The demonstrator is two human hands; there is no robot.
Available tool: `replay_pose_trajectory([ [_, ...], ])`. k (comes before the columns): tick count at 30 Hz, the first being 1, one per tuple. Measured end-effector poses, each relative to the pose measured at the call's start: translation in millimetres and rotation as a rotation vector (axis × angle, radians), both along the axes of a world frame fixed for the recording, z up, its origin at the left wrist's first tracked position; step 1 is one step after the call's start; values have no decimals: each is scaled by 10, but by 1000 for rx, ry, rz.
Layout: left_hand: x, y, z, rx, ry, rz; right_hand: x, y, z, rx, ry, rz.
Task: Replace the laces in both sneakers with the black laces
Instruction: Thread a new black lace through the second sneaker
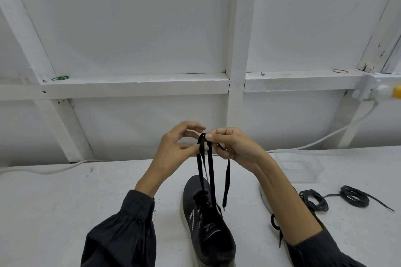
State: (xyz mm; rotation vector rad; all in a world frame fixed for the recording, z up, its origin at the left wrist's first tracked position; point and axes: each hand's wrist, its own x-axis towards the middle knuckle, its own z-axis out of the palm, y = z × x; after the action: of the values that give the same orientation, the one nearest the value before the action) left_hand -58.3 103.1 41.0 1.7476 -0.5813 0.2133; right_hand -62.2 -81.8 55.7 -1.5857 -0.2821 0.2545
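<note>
Seemingly well along with the first shoe: on the left, the left hand [180, 145] is raised above a white table [65, 201], its thumb pressed across two strands of a flat black lace [211, 171] and its fingers curled over them. The lace runs taut down to a dark grey mesh sneaker with a pale sole [208, 230], toe pointing away, where it already crosses the eyelets. One free end dangles beside the tongue. Just right of the lace's top, the right hand [236, 147] pinches it between thumb and forefinger, the two hands almost touching (probably evening the ends or starting a bow). Behind the right forearm a second sneaker [265, 199] is mostly hidden. A black lace loop shows by it, but whether it is fully laced cannot be told. Farther right lie a clear plastic tub [316, 171] and two coils of dark round lace [314, 200], likely the removed ones.
</note>
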Motion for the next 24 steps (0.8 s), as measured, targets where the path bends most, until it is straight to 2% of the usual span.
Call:
replay_pose_trajectory([
  [3,-23,46,-3,-105,28,-49,17,-19,-21,4,12,-33],
  [5,-19,100,-28,-214,102,2,15,-40,-31,11,24,-46],
  [8,14,228,-31,-330,330,199,17,-73,-42,16,33,-55],
  [10,36,342,-73,-248,495,268,12,-83,-44,10,35,-58],
  [13,6,466,-171,-151,642,207,10,-72,-55,11,33,-68],
  [15,-35,463,-198,-263,702,121,15,-51,-69,12,33,-79],
  [17,-70,396,-189,-497,754,19,23,-20,-85,11,35,-80],
  [19,-105,299,-200,-643,731,-56,32,18,-98,13,38,-66],
  [22,-181,127,-255,-490,492,7,36,64,-101,11,38,-35],
  [24,-229,26,-269,-435,435,24,32,77,-98,-2,34,-20],
])
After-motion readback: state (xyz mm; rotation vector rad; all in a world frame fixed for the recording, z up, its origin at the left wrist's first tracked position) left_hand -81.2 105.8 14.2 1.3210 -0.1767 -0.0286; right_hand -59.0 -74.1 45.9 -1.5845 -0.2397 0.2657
